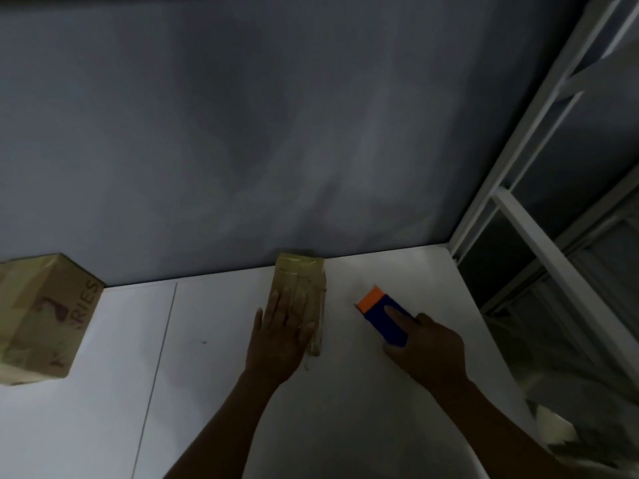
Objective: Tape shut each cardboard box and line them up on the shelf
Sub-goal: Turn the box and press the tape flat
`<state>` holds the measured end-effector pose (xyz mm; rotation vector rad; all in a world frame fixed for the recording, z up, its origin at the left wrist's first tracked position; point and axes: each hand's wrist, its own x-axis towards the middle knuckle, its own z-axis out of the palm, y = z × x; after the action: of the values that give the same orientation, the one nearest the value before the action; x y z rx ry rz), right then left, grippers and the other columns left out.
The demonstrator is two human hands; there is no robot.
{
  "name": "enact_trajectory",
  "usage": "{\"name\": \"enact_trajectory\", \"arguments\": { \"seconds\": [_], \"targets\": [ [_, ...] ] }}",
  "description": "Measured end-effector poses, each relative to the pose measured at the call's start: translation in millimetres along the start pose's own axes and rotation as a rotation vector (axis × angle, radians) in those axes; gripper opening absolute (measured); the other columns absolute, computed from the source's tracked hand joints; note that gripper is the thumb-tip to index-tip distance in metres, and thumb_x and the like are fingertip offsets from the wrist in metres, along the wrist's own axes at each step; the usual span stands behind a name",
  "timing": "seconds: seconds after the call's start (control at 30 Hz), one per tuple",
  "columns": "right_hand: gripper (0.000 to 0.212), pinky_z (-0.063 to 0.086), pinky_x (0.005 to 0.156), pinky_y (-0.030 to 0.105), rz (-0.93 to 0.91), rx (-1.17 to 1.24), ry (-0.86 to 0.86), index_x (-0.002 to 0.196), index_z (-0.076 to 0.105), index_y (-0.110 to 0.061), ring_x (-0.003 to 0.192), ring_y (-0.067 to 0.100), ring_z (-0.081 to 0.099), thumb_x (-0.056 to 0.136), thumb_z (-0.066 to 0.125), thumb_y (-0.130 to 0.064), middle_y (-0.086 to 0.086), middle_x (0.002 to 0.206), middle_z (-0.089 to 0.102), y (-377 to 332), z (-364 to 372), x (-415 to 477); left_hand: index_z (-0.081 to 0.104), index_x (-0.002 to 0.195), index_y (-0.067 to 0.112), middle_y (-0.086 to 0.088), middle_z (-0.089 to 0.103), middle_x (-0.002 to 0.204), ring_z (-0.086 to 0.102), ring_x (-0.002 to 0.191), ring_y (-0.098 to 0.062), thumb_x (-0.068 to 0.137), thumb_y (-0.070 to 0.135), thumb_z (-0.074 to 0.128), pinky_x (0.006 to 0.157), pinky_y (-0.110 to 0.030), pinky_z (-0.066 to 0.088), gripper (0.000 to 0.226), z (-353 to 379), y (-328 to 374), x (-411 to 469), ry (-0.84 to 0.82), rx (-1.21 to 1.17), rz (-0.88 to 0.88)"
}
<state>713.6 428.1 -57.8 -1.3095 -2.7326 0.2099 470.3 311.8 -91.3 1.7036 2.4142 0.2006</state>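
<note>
Pretty dim shot: a flat white surface (345, 409) runs up against a plain grey-blue wall (242, 133), with a thin dark seam (162, 340) in the white top over on the left. A white metal rack frame (518, 216) stands at about 3 o'clock, just off the right edge of the surface.

Dead centre, pushed back so its far end touches the wall, is a small flat cardboard box wrapped in shiny clear tape (304, 274). The left hand (280, 340) lies palm-down on the near half of it, fingers straight and slightly spread, pointing to 12 o'clock, just pressing and not gripping anything.

At 3 o'clock from that box, near it but not touching, the right hand (428, 347) grips a blue plastic hand tool with an orange end (383, 316). The fingers are curled round the blue body with the index finger laid along the top, and the orange end points to roughly 11 o'clock. It looks like it's down at the surface, but I can't tell for sure.

Way out at 9 o'clock sits a bigger taped cardboard box with "RIES" printed on its side (45, 316), well apart from both hands.
</note>
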Motion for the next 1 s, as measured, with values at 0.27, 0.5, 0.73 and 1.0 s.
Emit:
{"name": "enact_trajectory", "arguments": {
  "seconds": [0.27, 0.5, 0.73, 1.0],
  "targets": [
    [0.076, 0.052, 0.047, 0.037, 0.118, -0.091, -0.005, 0.124, 0.061, -0.014, 0.060, 0.036, 0.062, 0.060, 0.084, -0.047, 0.025, 0.089, 0.064, -14, 32, 15, 0.043, 0.140, 0.013, -0.019, 0.039, 0.146, 0.044, 0.128, -0.039, 0.097, 0.058, 0.010, 0.095, -0.052, 0.046, 0.070, -7, 0, -25, -0.031, 0.064, 0.013],
    [0.040, 0.053, 0.069, 0.039, 0.187, 0.193, -0.249, 0.110, 0.062, -0.009, 0.069, 0.018, 0.058, 0.094, 0.051, -0.045, 0.009, 0.084, 0.061, -49, 33, 18, 0.053, 0.132, 0.020, -0.015, 0.054, 0.131, 0.058, 0.104, -0.033, 0.091, 0.061, 0.024, 0.072, -0.040, 0.054, 0.065, -20, -7, -29, -0.023, 0.143, 0.038],
    [0.040, 0.053, 0.076, 0.037, 0.125, 0.409, 0.051, 0.120, 0.063, -0.017, 0.092, 0.025, 0.063, 0.080, 0.071, -0.018, 0.005, 0.107, 0.063, -57, 46, 9, 0.049, 0.133, 0.026, -0.012, 0.051, 0.132, 0.051, 0.106, -0.032, 0.096, 0.059, 0.014, 0.074, -0.043, 0.051, 0.060, -20, -15, -28, -0.018, 0.096, 0.032],
    [0.046, 0.028, 0.108, 0.019, 0.208, 1.197, -0.343, 0.146, 0.032, -0.018, 0.133, 0.006, 0.033, 0.101, 0.042, -0.022, -0.008, 0.143, 0.036, -111, 35, -20, 0.010, 0.151, 0.031, -0.001, -0.010, 0.159, -0.028, 0.139, -0.017, 0.073, 0.077, -0.018, 0.112, -0.044, -0.007, 0.095, -1, -8, -33, -0.013, -0.202, -0.060]
  ]
}}
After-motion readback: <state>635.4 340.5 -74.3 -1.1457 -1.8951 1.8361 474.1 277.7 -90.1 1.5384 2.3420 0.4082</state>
